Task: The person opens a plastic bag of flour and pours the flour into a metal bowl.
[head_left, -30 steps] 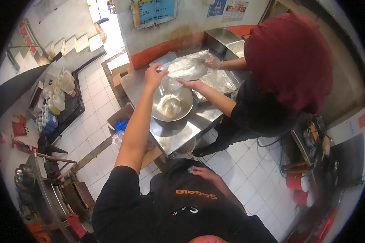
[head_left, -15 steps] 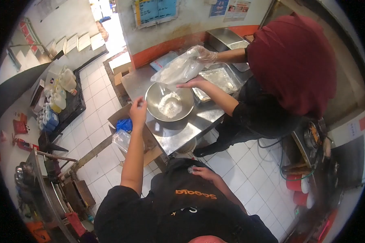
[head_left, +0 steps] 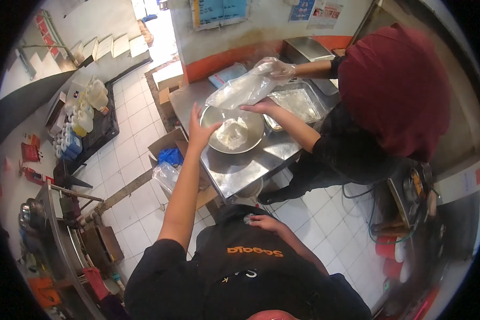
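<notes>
At the left rim of a steel mixing bowl (head_left: 253,140) is my left hand (head_left: 200,133), its fingers spread and the thumb reaching over the rim. White flour (head_left: 232,133) lies heaped inside the bowl. Above the bowl's far side, a co-worker's hands hold up a clear plastic bag (head_left: 237,92) of white powder; the upper hand wears a clear glove. Close to my apron, my right hand (head_left: 266,222) is closed on a small crumpled translucent piece (head_left: 247,219), too small to name surely.
The bowl stands on a steel table (head_left: 232,178). Behind it are a metal tray (head_left: 298,106) and a deep steel pan (head_left: 309,50). A co-worker (head_left: 368,133) stands at the right side. Below the table's left edge sits an open cardboard box (head_left: 165,143) with plastic bags.
My left hand has spread its fingers, and its thumb now reaches over the bowl. The view has shifted slightly. The co-worker still holds the bag over the bowl.
</notes>
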Demonstrator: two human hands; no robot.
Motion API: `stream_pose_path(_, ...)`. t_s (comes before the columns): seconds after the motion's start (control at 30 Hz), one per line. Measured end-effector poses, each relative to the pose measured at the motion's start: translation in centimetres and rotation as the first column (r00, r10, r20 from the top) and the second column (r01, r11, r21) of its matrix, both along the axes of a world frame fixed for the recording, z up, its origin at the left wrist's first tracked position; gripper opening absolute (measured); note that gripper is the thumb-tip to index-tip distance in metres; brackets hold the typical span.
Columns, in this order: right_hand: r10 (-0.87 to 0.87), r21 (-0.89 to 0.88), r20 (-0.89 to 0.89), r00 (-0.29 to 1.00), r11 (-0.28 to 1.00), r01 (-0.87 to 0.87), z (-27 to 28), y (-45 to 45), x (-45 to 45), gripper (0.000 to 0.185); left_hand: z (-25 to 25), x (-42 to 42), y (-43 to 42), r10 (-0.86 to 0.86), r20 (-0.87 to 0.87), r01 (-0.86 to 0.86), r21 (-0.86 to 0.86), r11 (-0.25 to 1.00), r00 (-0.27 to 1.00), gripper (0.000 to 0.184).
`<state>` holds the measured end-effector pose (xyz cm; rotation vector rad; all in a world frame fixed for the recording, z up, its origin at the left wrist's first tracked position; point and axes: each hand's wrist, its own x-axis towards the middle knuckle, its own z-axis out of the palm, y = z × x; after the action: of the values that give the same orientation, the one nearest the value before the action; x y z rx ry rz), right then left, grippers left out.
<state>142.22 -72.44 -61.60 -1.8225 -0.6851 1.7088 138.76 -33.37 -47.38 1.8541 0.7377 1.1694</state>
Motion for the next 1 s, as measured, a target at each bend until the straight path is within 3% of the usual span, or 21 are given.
stream_pose_path(0.03,0.002,-0.013,-0.017,1.000,1.000,-0.002,-1.0,-0.1,-0.2,0.055,0.2,1.5,1.0,0.003,0.003,-0.003,0.001,1.000,1.000,0.093)
stream_pose_path(0.1,0.001,-0.018,-0.025,1.000,1.000,-0.002,-1.6,-0.6,-0.3,0.055,0.9,4.0,2.5,-0.155,0.065,0.165,-0.212,0.963,0.986,0.089)
stream_pose_path(0.23,-0.010,0.054,0.028,1.000,0.999,0.009,-1.1,-1.6,-0.1,0.059,2.5,6.6,3.7,-0.358,0.036,0.348,-0.342,0.873,0.933,0.074)
stream_pose_path(0.3,-0.051,0.053,0.002,0.999,0.997,0.051,-1.0,-2.3,-0.1,0.061,2.6,7.6,3.0,-0.433,0.301,0.516,-0.304,0.801,0.850,0.058)
stream_pose_path(0.43,-0.123,-0.034,-0.091,0.988,0.992,0.120,0.3,-3.0,-0.4,0.062,2.3,8.3,2.6,-0.528,0.205,0.566,-0.236,0.790,0.824,0.050)
stream_pose_path(0.53,-0.057,-0.002,0.019,0.998,0.998,0.057,0.5,-2.9,-0.2,0.061,1.8,9.4,3.1,-0.493,0.211,0.532,-0.213,0.820,0.844,0.052)
stream_pose_path(0.6,-0.089,0.022,0.044,0.995,0.996,0.088,-0.3,-3.1,-0.1,0.059,1.5,9.8,3.3,-0.414,0.127,0.432,-0.207,0.878,0.901,0.049)
stream_pose_path(0.73,-0.122,0.032,0.020,0.992,0.992,0.121,-0.6,-3.2,0.2,0.056,1.4,10.2,3.0,-0.407,0.194,0.442,-0.197,0.875,0.893,0.046)
stream_pose_path(0.83,-0.136,0.009,0.012,0.991,0.991,0.135,-0.6,-3.3,0.2,0.055,1.7,9.5,2.8,-0.476,0.240,0.530,-0.287,0.798,0.846,0.046)
stream_pose_path(1.0,-0.184,-0.011,-0.052,0.982,0.983,0.184,-0.4,-3.1,0.2,0.052,1.3,9.2,3.1,-0.460,0.122,0.476,-0.226,0.850,0.879,0.046)
